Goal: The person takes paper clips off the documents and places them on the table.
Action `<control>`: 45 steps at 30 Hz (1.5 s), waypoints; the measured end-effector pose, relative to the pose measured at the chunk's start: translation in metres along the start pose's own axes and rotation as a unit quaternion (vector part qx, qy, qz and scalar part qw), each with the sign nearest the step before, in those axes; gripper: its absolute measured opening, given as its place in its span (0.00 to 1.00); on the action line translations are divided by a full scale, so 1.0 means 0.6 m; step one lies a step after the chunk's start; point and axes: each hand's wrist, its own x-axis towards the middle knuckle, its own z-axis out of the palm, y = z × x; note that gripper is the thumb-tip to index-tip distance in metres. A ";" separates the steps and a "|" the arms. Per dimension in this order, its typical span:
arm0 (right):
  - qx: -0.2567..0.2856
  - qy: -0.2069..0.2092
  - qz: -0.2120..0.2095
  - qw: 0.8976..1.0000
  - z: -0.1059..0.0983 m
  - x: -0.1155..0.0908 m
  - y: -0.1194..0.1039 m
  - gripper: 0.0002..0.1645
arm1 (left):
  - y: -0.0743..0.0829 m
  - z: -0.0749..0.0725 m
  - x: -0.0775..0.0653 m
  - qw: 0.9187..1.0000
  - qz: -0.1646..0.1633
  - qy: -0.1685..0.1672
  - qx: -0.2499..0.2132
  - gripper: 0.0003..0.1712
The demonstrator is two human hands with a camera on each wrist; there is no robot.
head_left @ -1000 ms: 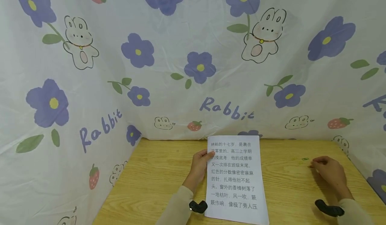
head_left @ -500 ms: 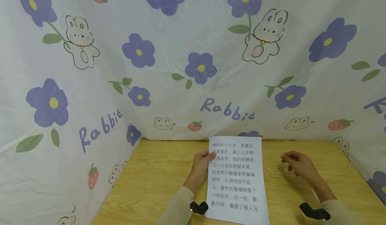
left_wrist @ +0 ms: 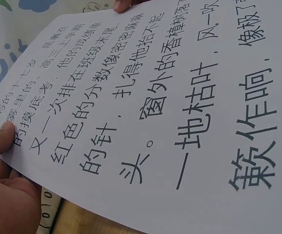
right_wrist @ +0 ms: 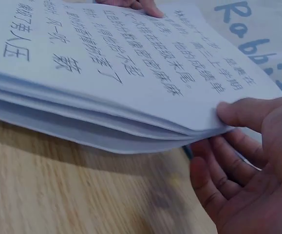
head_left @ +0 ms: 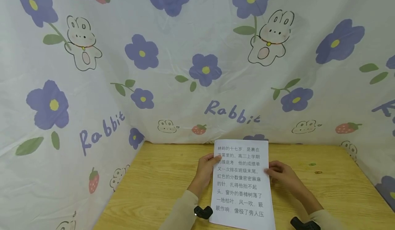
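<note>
A stack of white printed sheets, with large Chinese characters on the top page, is held tilted up above the table. In the right wrist view its layers fan slightly apart along the near edge. My left hand grips the upper left edge, thumb on the top page and fingers underneath. On the opposite edge my right hand pinches the stack, its thumb on top and the other fingers curled beneath. A sliver of dark teal shows under the stack beside those fingers, too small to identify.
On the wooden table, to the right of my right hand, lie a green paper clip, a reddish paper clip and a faint yellow one. A patterned cloth hangs behind the table and along its sides.
My right hand has moved left from beside the paper clips to the stack's right edge and now pinches it. The left hand keeps its grip, almost unmoved.
</note>
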 end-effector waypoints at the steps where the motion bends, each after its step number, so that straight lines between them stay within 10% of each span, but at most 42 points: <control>1: 0.007 0.006 0.001 1.000 0.004 0.001 0.000 0.29 | 0.000 0.000 0.001 1.000 0.000 0.000 0.000 0.20; 31: 0.005 0.093 0.032 0.995 -0.003 0.022 0.018 0.33 | -0.032 -0.013 0.000 0.988 0.002 -0.026 0.151 0.14; 41: -0.070 0.112 0.015 0.991 0.013 0.048 0.036 0.22 | -0.047 -0.009 0.005 0.970 0.029 0.023 0.242 0.11; 45: -0.120 0.123 -0.008 0.985 0.018 0.053 0.035 0.21 | -0.050 -0.008 0.005 0.949 0.049 0.038 0.310 0.09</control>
